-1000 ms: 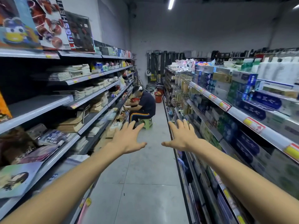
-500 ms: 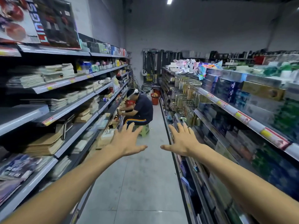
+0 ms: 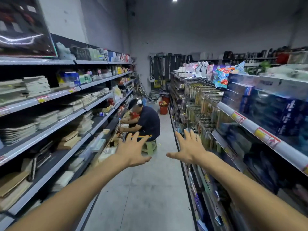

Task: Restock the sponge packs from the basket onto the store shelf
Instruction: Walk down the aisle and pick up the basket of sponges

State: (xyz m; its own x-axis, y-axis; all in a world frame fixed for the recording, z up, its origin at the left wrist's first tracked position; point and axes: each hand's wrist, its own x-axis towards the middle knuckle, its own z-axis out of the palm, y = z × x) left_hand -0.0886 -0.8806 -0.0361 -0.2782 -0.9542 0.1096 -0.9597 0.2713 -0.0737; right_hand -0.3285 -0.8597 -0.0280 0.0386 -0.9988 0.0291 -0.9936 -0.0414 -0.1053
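Both my arms reach straight ahead down a store aisle. My left hand is held palm down with its fingers spread and holds nothing. My right hand is the same, fingers straight and spread, a little apart from the left. No basket and no sponge packs can be made out in this view. Shelves of goods run along both sides of the aisle.
A person sits on a low green stool in the aisle ahead, facing the left shelves of paper goods. The right shelves hold blue boxes and hanging packs. A red bucket stands at the far end. Grey floor lies between.
The view has moved forward down the aisle; the shelves have slid past and the seated person looks closer. Both hands stay outstretched, open and empty.
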